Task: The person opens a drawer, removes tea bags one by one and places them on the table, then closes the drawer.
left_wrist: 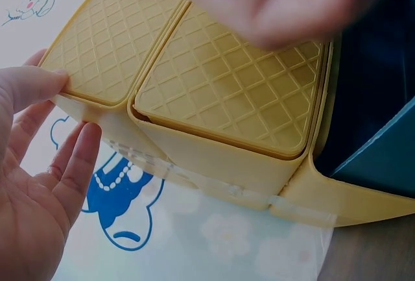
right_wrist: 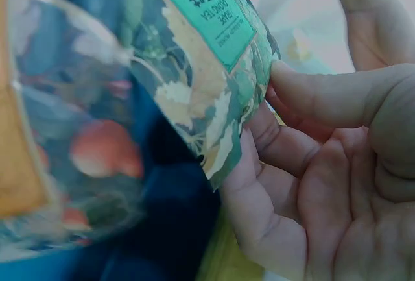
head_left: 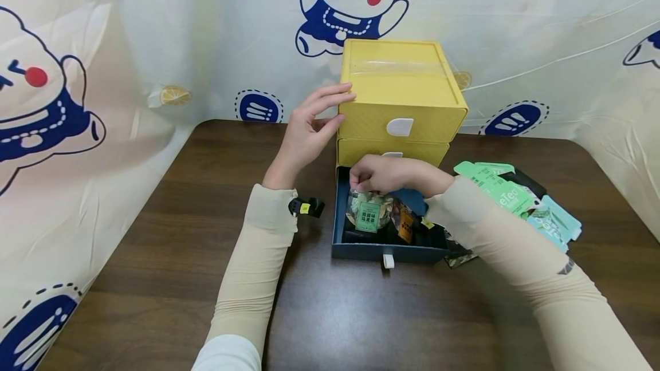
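A tea packet with a green label [head_left: 368,217] stands in the dark blue pulled-out drawer [head_left: 361,252]. My right hand [head_left: 394,175] pinches this packet's edge between thumb and fingers, as the right wrist view shows close up. Beside it in the drawer sits a packet with an orange label [head_left: 405,225], with fruit showing through its clear film [right_wrist: 107,148]. My left hand [head_left: 311,137] rests against the left side of the yellow drawer box [head_left: 402,85]. In the left wrist view its thumb [left_wrist: 39,86] touches the box's front corner and the fingers lie along the side.
Green and light-blue tea pouches [head_left: 502,190] lie piled right of the box on the brown table [head_left: 330,314]. More packets [head_left: 460,256] lie by the drawer's right front corner. A printed white cloth [head_left: 232,33] hangs behind the box.
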A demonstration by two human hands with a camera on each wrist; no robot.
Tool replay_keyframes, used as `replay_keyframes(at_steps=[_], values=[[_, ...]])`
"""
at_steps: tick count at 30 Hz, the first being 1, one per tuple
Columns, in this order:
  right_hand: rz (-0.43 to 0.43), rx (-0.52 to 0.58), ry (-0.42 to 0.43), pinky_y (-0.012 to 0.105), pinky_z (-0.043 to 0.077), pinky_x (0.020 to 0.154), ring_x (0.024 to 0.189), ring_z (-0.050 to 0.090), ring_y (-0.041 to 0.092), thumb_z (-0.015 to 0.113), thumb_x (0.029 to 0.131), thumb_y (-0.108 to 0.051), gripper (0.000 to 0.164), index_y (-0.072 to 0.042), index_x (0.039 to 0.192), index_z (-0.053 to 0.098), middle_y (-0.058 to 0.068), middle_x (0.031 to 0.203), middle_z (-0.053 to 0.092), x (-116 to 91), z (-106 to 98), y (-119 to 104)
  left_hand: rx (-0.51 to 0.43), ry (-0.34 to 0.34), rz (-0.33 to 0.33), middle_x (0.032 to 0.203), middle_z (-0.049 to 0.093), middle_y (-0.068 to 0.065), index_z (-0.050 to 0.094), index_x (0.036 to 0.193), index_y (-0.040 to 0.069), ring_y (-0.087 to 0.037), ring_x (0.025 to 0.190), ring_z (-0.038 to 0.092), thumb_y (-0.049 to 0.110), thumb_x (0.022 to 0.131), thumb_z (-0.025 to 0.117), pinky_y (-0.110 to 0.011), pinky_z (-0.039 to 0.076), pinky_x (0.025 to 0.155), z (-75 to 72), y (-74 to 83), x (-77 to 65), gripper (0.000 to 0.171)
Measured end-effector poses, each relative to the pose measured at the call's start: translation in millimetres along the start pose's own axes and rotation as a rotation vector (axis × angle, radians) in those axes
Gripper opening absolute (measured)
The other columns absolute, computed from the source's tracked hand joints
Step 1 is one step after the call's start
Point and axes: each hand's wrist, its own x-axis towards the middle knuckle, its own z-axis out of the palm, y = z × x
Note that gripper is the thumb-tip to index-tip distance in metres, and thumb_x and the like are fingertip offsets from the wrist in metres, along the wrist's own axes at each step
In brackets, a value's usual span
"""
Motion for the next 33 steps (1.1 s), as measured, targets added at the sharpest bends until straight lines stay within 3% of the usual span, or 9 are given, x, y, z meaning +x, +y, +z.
replay_keyframes(at_steps=[8, 12, 25, 33], values=[[-0.093, -0.03, 0.168, 0.025, 0.041, 0.055, 0.057, 0.044, 0.013, 0.05, 0.101, -0.002, 0.014, 0.001, 0.095, 0.062, 0.002, 0.071, 0.051, -19, -13, -5, 0.0, 0.005, 0.023, 0.143, 0.057, -0.007, 0.067, 0.126, 0.002, -0.011, 0.133, 0.052, -0.002, 0.095, 0.06, -0.033, 0.06, 0.09, 0.1, -0.6, 0.0, 0.032], [-0.093, -0.024, 0.217, 0.027, 0.043, 0.055, 0.062, 0.046, 0.016, 0.05, 0.102, -0.003, 0.014, 0.001, 0.096, 0.063, 0.004, 0.075, 0.053, -31, -15, -4, 0.0, 0.005, 0.017, 0.142, 0.057, -0.006, 0.067, 0.126, 0.002, -0.011, 0.133, 0.051, -0.002, 0.095, 0.061, -0.033, 0.06, 0.09, 0.7, 0.1, 0.6, 0.032], [0.055, 0.078, 0.238, 0.024, 0.039, 0.052, 0.06, 0.041, 0.014, 0.049, 0.103, -0.009, 0.014, 0.001, 0.1, 0.059, 0.003, 0.073, 0.043, -93, -35, 22, 0.014, 0.009, -0.001, 0.143, 0.057, -0.005, 0.067, 0.127, 0.004, -0.011, 0.131, 0.053, 0.0, 0.096, 0.061, -0.033, 0.06, 0.09, -0.6, -0.2, 0.5, 0.032], [0.185, 0.111, 0.319, 0.032, 0.055, 0.071, 0.079, 0.052, 0.017, 0.049, 0.104, -0.01, 0.014, 0.001, 0.108, 0.057, 0.004, 0.084, 0.05, -131, -46, 55, 0.015, 0.005, -0.001, 0.143, 0.057, -0.005, 0.067, 0.127, 0.003, -0.011, 0.132, 0.053, -0.001, 0.096, 0.061, -0.032, 0.06, 0.09, -0.2, -1.2, 0.3, 0.032]])
